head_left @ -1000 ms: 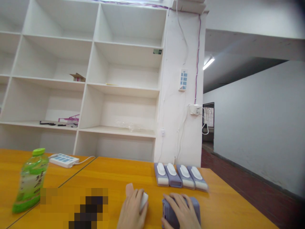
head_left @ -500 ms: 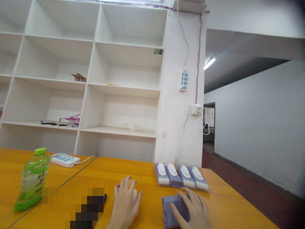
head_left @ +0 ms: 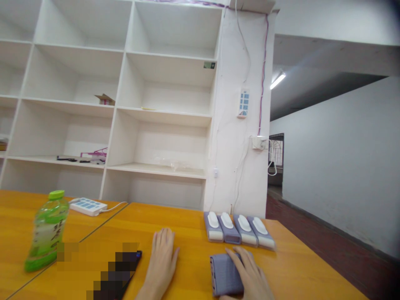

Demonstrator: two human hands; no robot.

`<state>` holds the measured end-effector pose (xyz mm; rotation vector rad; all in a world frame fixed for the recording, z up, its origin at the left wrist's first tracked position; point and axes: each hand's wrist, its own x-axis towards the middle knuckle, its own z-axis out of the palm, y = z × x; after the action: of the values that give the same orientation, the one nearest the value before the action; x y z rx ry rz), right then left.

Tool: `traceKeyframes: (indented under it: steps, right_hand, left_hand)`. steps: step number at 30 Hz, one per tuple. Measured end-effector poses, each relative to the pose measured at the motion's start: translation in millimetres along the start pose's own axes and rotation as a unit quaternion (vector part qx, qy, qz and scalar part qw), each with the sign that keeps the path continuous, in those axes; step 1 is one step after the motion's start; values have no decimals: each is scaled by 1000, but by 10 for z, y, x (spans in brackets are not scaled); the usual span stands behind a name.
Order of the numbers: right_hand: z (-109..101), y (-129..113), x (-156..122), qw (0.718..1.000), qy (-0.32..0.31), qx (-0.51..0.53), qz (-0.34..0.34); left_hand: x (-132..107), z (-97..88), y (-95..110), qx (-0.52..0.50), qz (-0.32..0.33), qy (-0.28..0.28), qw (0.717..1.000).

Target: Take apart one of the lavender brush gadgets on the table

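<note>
My left hand [head_left: 161, 262] lies palm down on the yellow wooden table, its fingers stretched out; anything beneath the palm is hidden. Over to the right, a purple-grey box-shaped device [head_left: 225, 275] with small openings along its left side rests on the tabletop. My right hand [head_left: 250, 275] grips the right part of this device, fingers across its far edge and thumb at its near edge. Just beyond stands a row of several similar purple-grey devices [head_left: 231, 237], each bearing a white oval piece [head_left: 227, 220] on top.
A green-capped bottle [head_left: 48, 231] stands at the left of the table [head_left: 184, 227]. Behind it lies a white power strip [head_left: 88, 206] with a cord. A dark, pixelated object [head_left: 120, 271] is left of my left hand. White shelves [head_left: 156, 168] rise behind the table.
My left hand's fingers have flattened and drawn together, and the white piece beside them no longer shows. My right thumb has moved off the device's top to its near edge.
</note>
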<state>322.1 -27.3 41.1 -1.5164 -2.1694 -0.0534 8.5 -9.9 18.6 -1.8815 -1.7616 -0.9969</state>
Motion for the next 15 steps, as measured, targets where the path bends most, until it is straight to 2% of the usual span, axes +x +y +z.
traceKeyframes:
  steps: [3, 5, 7, 10, 13, 15]
  right_hand:
    - [20, 60, 10, 999, 24, 15, -23]
    - [23, 72, 4, 998, 43, 24, -44]
    - [31, 67, -10, 996, 66, 32, -59]
    - [98, 80, -17, 993, 97, 36, -61]
    - [234, 155, 22, 991, 95, 31, -91]
    - [319, 208, 62, 990, 81, 26, -114]
  left_hand:
    - [-71, -68, 256, -102, 59, -5, 993]
    - [-145, -93, 484, -196, 98, -50, 974]
    - [-221, -69, 688, -288, 106, -98, 947]
    - [-296, 26, 854, -435, 35, -116, 892]
    - [-321, 78, 862, -570, -31, -129, 811]
    - [-326, 46, 846, -619, -53, -131, 773]
